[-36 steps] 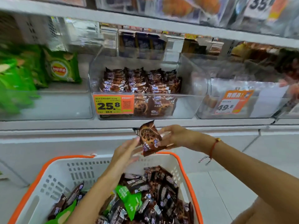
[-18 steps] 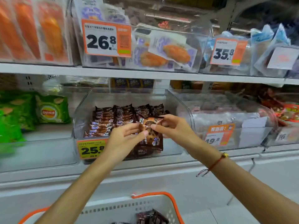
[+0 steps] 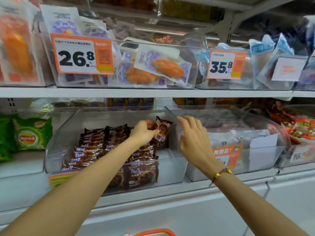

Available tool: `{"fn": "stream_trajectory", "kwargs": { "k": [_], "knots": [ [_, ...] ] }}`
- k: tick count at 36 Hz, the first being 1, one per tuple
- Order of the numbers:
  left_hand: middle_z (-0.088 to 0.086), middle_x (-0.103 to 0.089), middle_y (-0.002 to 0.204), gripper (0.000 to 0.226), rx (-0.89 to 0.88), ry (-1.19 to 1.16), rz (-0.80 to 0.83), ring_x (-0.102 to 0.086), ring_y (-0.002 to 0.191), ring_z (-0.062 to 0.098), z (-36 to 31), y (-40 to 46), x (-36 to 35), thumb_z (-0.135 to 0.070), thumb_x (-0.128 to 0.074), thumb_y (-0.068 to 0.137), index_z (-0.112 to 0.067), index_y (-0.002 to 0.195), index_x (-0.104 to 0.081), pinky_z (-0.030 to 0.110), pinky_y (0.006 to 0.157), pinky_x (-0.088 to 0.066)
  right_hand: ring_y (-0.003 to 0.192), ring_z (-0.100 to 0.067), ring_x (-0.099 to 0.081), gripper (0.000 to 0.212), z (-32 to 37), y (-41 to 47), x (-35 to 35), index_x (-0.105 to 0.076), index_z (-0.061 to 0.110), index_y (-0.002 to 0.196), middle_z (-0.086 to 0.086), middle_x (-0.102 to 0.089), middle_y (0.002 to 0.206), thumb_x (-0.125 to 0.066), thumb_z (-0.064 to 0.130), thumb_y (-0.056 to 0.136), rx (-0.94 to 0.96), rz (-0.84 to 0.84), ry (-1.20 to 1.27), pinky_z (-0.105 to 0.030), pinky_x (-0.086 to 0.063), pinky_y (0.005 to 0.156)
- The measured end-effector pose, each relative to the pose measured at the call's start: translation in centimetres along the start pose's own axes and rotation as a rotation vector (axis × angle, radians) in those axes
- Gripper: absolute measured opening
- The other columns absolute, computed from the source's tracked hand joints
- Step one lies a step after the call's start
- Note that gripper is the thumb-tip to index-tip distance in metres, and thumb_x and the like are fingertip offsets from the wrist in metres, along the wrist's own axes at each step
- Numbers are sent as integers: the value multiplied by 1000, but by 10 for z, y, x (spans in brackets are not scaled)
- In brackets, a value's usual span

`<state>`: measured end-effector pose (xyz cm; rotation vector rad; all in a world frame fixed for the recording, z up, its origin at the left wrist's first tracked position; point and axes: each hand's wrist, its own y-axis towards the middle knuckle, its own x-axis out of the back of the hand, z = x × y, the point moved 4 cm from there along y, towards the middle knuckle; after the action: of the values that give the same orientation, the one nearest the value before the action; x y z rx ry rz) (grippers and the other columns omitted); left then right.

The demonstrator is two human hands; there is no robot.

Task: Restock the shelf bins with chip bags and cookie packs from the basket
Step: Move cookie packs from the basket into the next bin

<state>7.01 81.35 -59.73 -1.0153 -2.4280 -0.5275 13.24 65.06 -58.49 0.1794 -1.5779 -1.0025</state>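
Observation:
My left hand (image 3: 144, 133) reaches into the clear middle bin (image 3: 172, 169) and grips a brown cookie pack (image 3: 162, 131), held upright at the right end of the rows of brown cookie packs (image 3: 102, 147). My right hand (image 3: 192, 138) hovers just right of it, fingers apart and holding nothing, beside the bin's right wall. Green chip bags (image 3: 31, 133) stand in the bin to the left. Only the orange rim of the basket (image 3: 153, 232) shows at the bottom edge.
A clear bin (image 3: 255, 155) with an orange tag stands to the right of the cookie bin. The upper shelf (image 3: 153, 92) holds bins of bread packs with price tags 26.8 (image 3: 81, 54) and 35.8 (image 3: 225, 65). Red snack bags (image 3: 301, 128) lie far right.
Both hands lifted the cookie pack from above the basket up into the middle bin. My right hand has let go of it and opened; my left still holds it. The view tilted upward.

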Motion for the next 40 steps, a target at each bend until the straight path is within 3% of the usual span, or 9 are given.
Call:
{"fn": "stream_trajectory", "kwargs": {
  "k": [4, 7, 10, 14, 19, 22, 26, 34, 40],
  "knots": [
    [2, -58, 133, 53, -80, 424, 54, -56, 119, 25, 8, 13, -8, -42, -63, 89, -25, 137, -47, 39, 99, -46, 107, -41, -51, 51, -4, 5, -11, -50, -2, 129, -20, -53, 123, -55, 0, 78, -13, 46, 10, -46, -44, 84],
    [1, -51, 140, 49, -155, 586, 130, -50, 125, 22, 4, 18, -8, -40, -61, 91, -28, 137, -47, 35, 100, -42, 96, -43, -55, 47, -4, 5, -16, -53, -6, 124, -23, -54, 117, -54, -1, 78, -8, 41, 26, -44, -47, 74],
    [0, -47, 143, 46, -178, 666, 231, -44, 130, 21, -4, 21, -14, -33, -61, 93, -27, 137, -48, 34, 101, -38, 100, -41, -54, 48, -4, 4, -16, -49, -4, 130, -21, -51, 123, -53, -1, 82, -9, 26, 26, -45, -47, 77],
    [2, -46, 143, 43, -174, 709, 280, -45, 129, 22, -6, 27, -26, -30, -59, 94, -25, 136, -50, 32, 100, -37, 97, -37, -55, 50, -4, 2, -18, -48, -1, 132, -19, -50, 126, -55, 1, 83, -23, 17, 28, -44, -48, 76],
    [6, -50, 137, 46, -194, 740, 142, -48, 125, 26, -3, 31, -31, -31, -64, 91, -25, 134, -51, 38, 101, -41, 94, -35, -56, 49, -3, 1, -18, -49, 0, 132, -17, -50, 126, -56, 1, 84, -26, 1, 33, -43, -51, 76],
    [4, -53, 129, 46, -225, 723, 87, -51, 117, 25, -1, 32, -28, -34, -70, 84, -26, 126, -51, 37, 94, -43, 93, -35, -57, 48, -3, 1, -18, -50, 0, 131, -17, -52, 123, -55, 1, 83, -21, -13, 44, -44, -52, 74],
    [-3, -63, 119, 32, -285, 712, 132, -59, 105, 19, -2, 31, -26, -31, -72, 83, -28, 114, -64, 30, 81, -47, 89, -35, -58, 46, -3, 1, -18, -52, -1, 129, -17, -53, 121, -55, 0, 83, -20, -32, 42, -42, -51, 69],
    [-3, -63, 121, 24, -207, 729, 124, -58, 110, 19, -4, 36, -34, -28, -71, 86, -31, 109, -69, 32, 91, -46, 89, -33, -58, 49, -3, 1, -20, -49, 1, 132, -16, -51, 125, -53, 2, 84, -20, -22, 31, -41, -51, 69],
    [-1, -58, 130, 32, -157, 785, 231, -56, 115, 21, -6, 40, -40, -22, -61, 93, -30, 124, -62, 33, 92, -47, 93, -33, -57, 50, -4, 2, -19, -46, 3, 135, -15, -48, 131, -51, 3, 86, -20, 22, 21, -38, -48, 71]
  ]
}}
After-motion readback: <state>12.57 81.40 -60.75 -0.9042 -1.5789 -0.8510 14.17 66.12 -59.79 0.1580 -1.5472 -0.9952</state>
